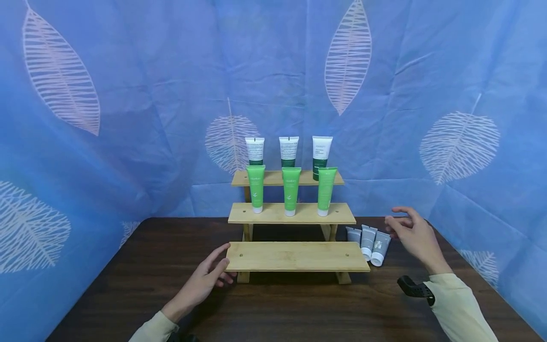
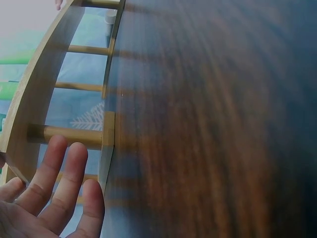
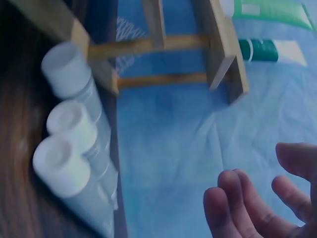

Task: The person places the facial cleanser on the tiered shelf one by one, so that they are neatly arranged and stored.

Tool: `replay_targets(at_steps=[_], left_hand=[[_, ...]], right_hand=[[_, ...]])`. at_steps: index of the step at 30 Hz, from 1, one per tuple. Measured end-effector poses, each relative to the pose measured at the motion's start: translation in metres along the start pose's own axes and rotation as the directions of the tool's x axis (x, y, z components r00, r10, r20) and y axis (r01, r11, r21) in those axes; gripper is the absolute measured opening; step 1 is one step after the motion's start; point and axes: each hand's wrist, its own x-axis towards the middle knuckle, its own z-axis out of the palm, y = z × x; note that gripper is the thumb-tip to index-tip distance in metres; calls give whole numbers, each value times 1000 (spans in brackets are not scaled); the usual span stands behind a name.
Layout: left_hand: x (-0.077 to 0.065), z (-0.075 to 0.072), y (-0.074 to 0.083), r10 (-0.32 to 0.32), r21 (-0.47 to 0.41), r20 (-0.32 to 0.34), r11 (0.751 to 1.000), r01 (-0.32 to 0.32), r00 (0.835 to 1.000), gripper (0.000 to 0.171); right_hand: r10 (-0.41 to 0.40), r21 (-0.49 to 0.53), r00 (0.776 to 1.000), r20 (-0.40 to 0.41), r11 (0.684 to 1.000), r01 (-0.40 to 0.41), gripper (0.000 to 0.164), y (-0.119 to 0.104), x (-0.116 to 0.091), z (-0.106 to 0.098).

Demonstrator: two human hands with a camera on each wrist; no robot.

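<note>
A three-tier wooden stand (image 1: 297, 256) carries green tubes (image 1: 291, 190) on its middle step and white-and-dark-green tubes (image 1: 321, 154) on the top one. At the left end of the bare lowest step is my left hand (image 1: 205, 278), fingertips right at the edge. The left wrist view shows its fingers (image 2: 74, 173) loosely extended below the board. Several grey tubes with white caps (image 1: 379, 249) lie on the table beside the stand's right side. Just right of them, my right hand (image 1: 412, 235) hovers with relaxed, slightly bent fingers and nothing in its grasp. White caps (image 3: 62, 166) face the right wrist camera.
The dark wooden table (image 1: 171, 256) lies under the stand. A blue cloth with white leaf prints (image 1: 171, 95) hangs behind and along both sides. A black band (image 1: 416, 289) circles the right wrist, over a pale sleeve.
</note>
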Motion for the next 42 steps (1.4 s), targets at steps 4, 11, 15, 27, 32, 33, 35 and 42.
replay_targets(at_steps=[4,11,15,27,32,33,35,42], left_hand=[[1,1,1,-6,11,-14,1000,6,1000,63],[1,3,2,-6,14,-25,1000,6,1000,63],[0,3,1,3,8,-13,1000,-3,1000,61],[0,0,0,8,6,-6,1000,-8,1000,61],[-1,0,0,8,4,-4,1000,-8,1000,61],[-1,0,-1,7,4,-3,1000,-7,1000,61],[-1,0,-1,6,3,-2,1000,-6,1000,61],[-1,1,0,-2,15,-17,1000,2,1000,61]], right_hand=[[20,-60,1000,10,998,-19,57,18,-2,-4],[123,-96,988,89,989,-115,61,48,2,1],[187,-77,968,166,981,-176,62,60,7,2],[295,17,899,322,948,-317,64,72,7,23],[298,0,901,316,949,-314,62,69,8,27],[301,-10,900,315,949,-314,62,67,8,27],[303,-32,899,316,951,-309,62,65,8,29],[309,-63,893,326,950,-306,71,55,7,33]])
